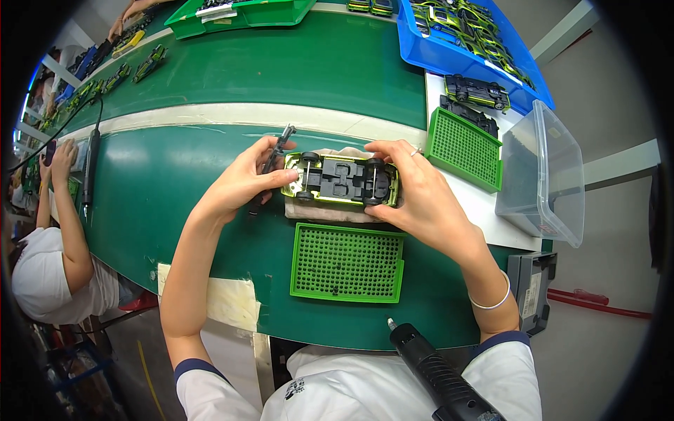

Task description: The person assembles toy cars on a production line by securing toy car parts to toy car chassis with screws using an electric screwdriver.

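A toy car [342, 179] lies upside down on a pale cloth pad [319, 213], its bright green body around a black interior with wheels and two axles showing. My left hand [242, 175] has its thumb on the car's left end and holds a long dark plastic part [278, 151] in its fingers, standing out past that end. Around the right end of the car, my right hand [421, 189] grips with thumb below and fingers above. Just nearer to me sits a green perforated tray [347, 299] with tiny dark pieces in a few holes.
A black electric screwdriver [435, 372] hangs in front of my chest. On the right are another green perforated tray [465, 149], black car undersides [477, 92], a clear plastic box [540, 175] and a blue bin [481, 64] of car bodies. A co-worker [63, 274] sits left.
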The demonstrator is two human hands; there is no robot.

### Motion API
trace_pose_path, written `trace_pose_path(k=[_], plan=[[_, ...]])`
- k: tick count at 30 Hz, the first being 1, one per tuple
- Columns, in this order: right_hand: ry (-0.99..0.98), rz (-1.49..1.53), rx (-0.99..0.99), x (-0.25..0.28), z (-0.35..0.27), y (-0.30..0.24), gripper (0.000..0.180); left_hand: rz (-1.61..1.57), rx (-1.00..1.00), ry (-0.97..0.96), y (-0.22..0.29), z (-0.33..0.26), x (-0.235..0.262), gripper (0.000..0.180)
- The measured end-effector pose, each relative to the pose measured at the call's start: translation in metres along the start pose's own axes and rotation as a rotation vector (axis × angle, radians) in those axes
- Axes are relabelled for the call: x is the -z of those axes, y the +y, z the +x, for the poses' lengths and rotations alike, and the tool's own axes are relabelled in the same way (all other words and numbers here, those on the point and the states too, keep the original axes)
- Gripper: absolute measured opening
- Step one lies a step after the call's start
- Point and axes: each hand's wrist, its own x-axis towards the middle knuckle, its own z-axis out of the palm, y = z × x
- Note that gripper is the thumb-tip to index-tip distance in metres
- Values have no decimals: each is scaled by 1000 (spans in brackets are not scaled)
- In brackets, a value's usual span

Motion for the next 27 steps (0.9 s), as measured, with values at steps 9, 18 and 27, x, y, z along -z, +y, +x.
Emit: trace_pose_path(k=[9, 18, 27], plan=[[-24, 41, -11, 1, 0, 0, 57, 13, 2, 8, 0, 0, 0, 48], [-22, 84, -23, 7, 3, 1, 60, 17, -119, 30, 0, 0, 8, 53], [-13, 137, 15, 9, 5, -1, 59, 404, -392, -17, -2, -2, -2, 62]])
